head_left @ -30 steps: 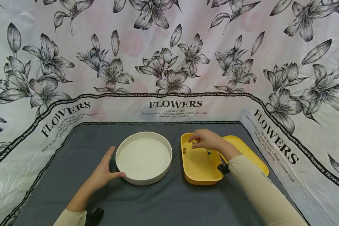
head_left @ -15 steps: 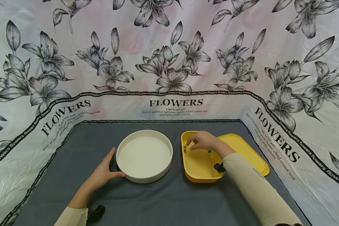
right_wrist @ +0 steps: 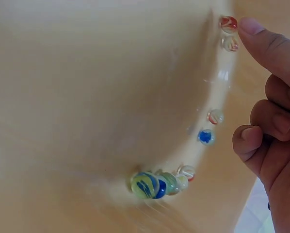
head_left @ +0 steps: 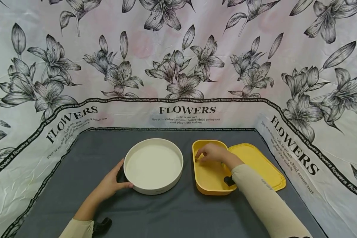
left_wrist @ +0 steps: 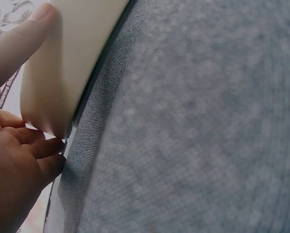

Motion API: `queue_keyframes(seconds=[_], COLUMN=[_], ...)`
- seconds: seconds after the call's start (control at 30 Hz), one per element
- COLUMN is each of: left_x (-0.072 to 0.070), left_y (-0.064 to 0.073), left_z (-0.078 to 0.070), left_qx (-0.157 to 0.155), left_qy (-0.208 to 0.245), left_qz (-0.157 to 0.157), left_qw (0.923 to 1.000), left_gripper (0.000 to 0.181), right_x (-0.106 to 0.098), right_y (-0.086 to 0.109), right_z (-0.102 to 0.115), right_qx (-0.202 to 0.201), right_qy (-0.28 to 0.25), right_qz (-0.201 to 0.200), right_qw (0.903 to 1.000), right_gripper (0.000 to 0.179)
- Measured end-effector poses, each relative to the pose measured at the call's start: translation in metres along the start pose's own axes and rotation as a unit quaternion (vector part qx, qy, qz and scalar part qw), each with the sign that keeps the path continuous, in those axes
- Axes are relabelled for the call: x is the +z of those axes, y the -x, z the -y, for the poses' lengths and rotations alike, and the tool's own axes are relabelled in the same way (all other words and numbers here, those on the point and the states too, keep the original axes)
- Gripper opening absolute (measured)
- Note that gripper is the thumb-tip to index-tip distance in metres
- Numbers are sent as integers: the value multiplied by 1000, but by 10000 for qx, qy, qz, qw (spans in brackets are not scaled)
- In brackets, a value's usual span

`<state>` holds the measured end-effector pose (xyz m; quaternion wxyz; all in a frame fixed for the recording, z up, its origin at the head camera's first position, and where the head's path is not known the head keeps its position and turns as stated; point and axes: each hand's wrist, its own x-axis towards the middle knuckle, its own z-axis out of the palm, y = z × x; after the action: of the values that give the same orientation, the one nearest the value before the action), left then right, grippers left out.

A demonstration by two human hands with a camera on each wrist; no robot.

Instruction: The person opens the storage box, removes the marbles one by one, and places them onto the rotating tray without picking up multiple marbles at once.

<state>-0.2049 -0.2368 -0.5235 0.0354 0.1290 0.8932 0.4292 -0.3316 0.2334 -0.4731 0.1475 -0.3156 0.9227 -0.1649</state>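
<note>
A white round dish (head_left: 154, 165) stands left of a yellow rectangular box (head_left: 209, 180). My left hand (head_left: 110, 182) rests against the dish's left side, thumb along the front wall and fingertips at the edge. In the left wrist view the thumb lies straight on the dish's wall (left_wrist: 70, 58). Inside the box is my right hand (head_left: 212, 153), reaching down to the left wall. The right wrist view shows its thumb tip beside a red-swirled marble (right_wrist: 228, 24), with a second small marble (right_wrist: 230, 44) close by. The lower fingers are curled in; the index finger is hidden there.
Along the box's inner edge lie several more marbles, among them a blue one (right_wrist: 206, 136) and a larger yellow-green one (right_wrist: 145, 185). A yellow lid (head_left: 257, 165) lies right of the box. Grey cloth (head_left: 154, 215) covers the table; a flower-printed sheet (head_left: 184, 112) surrounds it.
My right hand has moved lower and toward the box's left wall, fingertips now down by the marbles. The left hand's fingers have come up against the dish.
</note>
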Motion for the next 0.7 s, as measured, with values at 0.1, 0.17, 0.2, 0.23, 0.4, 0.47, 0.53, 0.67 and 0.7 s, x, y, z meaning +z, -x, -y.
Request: queue_keyframes(seconds=[0.1,0.17,0.2,0.23,0.4,0.47,0.53,0.67,0.7], left_x=[0,0,0,0,0,1,1,1,1], left_y=[1,1,1,1,2,2,3,3,3], left_z=[-1,-1,-1,-1,-1,-1,-1,-1,0], left_qx=[-4,15,32,38,39,25,37,41,27], left_qy=[92,201,254,303,363,363,378,394,389], left_qz=[37,52,57,60,30,40,54,83,79], left_qw=[10000,9998,9997,9995,9993,9993,9993,9992,9992], left_gripper=[123,122,122,121,120,121,121,121,122], right_x=[4,5,5,5,8,11,13,16,15], right_y=[-2,-3,-4,-4,-10,-12,-14,-15,-14], right_z=[2,3,3,2,0,-2,-3,-4,-3], right_qx=[128,197,211,225,160,52,-26,-48,-22], right_qy=[-76,-123,-98,-78,-36,-2,39,69,17], right_qz=[33,30,17,9,7,11,5,-12,-30], right_qw=[9999,9997,9997,9997,9999,10000,10000,10000,10000], right_gripper=[19,18,16,15,13,11,9,7,7])
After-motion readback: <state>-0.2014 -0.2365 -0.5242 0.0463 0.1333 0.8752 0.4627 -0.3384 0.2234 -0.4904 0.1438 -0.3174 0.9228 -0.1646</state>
